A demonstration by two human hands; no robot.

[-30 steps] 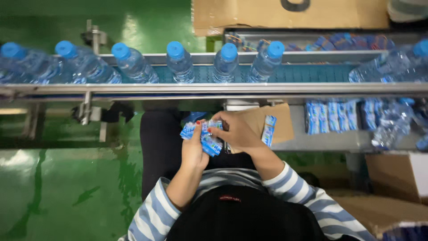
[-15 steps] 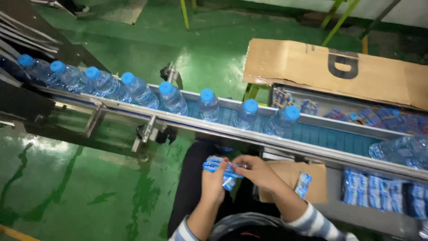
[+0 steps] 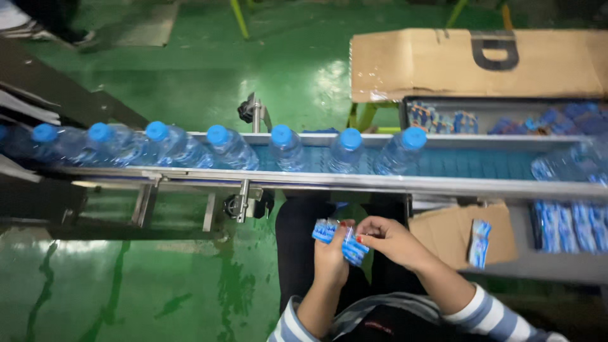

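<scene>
We hold a small stack of blue labels between both hands, above our lap. Our left hand is curled around the stack from below, fingers closed on it. Our right hand pinches the stack's near edge with thumb and fingertips closed on the labels, so both hands touch the same bundle.

Just beyond the grip runs a conveyor with metal rails, and on it stand clear water bottles with blue caps, upright in a single row. The row stretches far out to the left of the grip; the bottle right of the grip, near the belt's end, looks blurred and we cannot tell how it stands.

To the right of the grip lies a flat piece of cardboard with one loose blue label on it. Further right, a grey tray holds rows of more blue labels. Beyond the conveyor, up and to the right of the grip, a dark bin holds heaps of blue labels, and a large cardboard box sits just behind it. Under everything is the green floor.
</scene>
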